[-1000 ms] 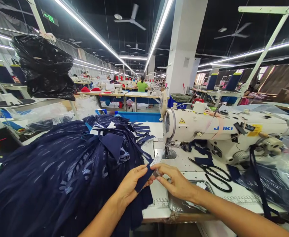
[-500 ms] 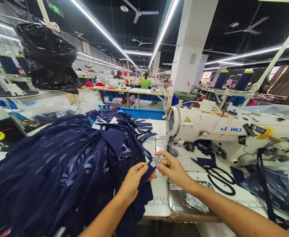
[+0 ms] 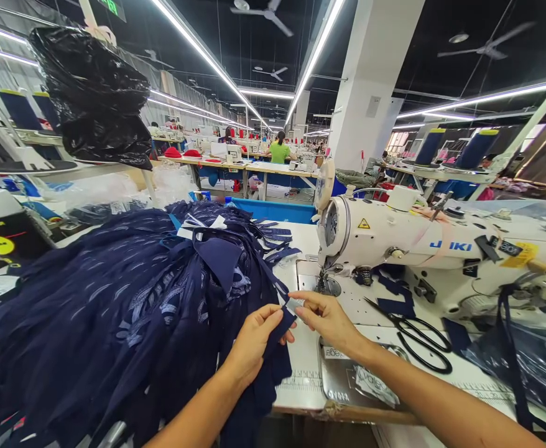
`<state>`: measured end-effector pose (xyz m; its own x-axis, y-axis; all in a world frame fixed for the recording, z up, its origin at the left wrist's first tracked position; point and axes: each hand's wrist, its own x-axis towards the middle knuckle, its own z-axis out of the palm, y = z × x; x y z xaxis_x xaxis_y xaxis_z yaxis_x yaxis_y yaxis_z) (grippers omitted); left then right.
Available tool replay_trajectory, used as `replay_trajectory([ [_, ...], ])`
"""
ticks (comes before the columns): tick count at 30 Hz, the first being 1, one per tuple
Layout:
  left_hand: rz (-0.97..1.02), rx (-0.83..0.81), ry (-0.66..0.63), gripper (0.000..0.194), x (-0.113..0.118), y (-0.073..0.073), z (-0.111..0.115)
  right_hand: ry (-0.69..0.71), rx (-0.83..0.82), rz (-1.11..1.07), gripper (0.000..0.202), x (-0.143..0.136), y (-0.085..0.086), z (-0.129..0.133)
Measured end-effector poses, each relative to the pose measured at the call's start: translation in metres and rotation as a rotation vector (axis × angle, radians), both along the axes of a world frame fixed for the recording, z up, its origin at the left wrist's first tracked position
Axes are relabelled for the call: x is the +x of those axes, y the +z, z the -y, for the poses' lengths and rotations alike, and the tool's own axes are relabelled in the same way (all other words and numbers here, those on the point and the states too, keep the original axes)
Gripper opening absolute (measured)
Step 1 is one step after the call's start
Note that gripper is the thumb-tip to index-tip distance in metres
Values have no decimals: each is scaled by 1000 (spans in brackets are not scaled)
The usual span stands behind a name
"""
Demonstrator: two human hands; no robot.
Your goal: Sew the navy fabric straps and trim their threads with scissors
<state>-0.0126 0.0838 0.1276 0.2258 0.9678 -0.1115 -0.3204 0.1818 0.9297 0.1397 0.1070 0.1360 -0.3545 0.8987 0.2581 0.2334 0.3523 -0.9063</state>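
My left hand (image 3: 260, 336) pinches the edge of a navy fabric piece (image 3: 278, 328), thumb on top and fingers beneath. Between the thumb and fingers of my right hand (image 3: 326, 317) is a small whitish label (image 3: 293, 305), held against the end of that fabric. Both hands are nearly touching, just in front of the needle area of a white sewing machine (image 3: 394, 230). A large heap of navy garments (image 3: 114, 298) with lighter blue patterned parts lies to the left, and the held fabric hangs down beside it.
Black scissors (image 3: 422, 342) lie on the white table right of my right hand, beside navy scraps (image 3: 397, 306). Printed labels (image 3: 373, 386) rest on a metal plate (image 3: 331, 395) near the front edge. A plastic-bagged bundle (image 3: 525, 354) is at far right.
The view has shifted slightly, so the machine and table sit a little further right. My right fingers have closed in on the label, which now lies flatter at the fabric's end.
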Motion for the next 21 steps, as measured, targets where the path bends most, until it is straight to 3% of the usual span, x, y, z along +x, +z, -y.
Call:
replay_trajectory([
  [8, -2, -10, 8, 23, 1, 4, 2, -39, 18, 20, 37, -3, -3, 1],
  [21, -40, 47, 10, 19, 1, -1, 2, -57, 54, 50, 31, -4, -7, 3],
])
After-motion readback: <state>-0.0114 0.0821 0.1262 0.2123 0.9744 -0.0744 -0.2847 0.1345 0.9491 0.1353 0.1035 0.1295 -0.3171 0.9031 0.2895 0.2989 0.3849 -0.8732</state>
